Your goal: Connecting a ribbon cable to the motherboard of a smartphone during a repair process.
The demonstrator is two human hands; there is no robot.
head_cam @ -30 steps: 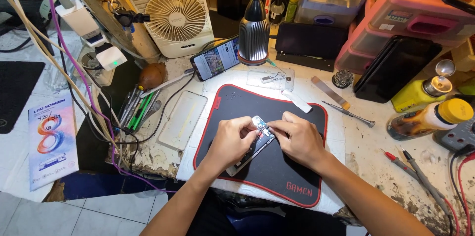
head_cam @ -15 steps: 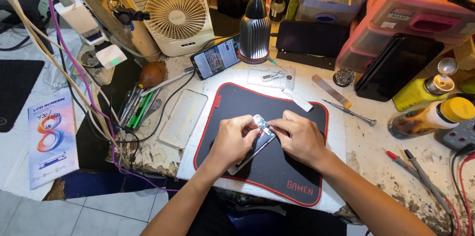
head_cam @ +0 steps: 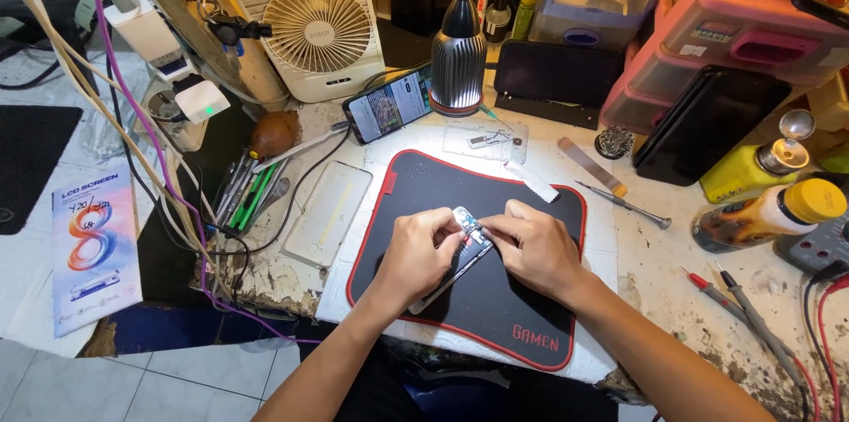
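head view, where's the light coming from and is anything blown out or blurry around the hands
Head view: the desk lamp lights the white bench top behind the black mat, and that patch glares nearly white; the left hand, right hand and the opened phone between them are evenly lit and sharp; the floor at left is dimmer; wide-lens bending shows toward the edges.

light: bright lamp (head_cam: 458,50) overhead | glare: white pool on mat (head_cam: 495,316) top | focus: sharp | edges: wide-angle bend
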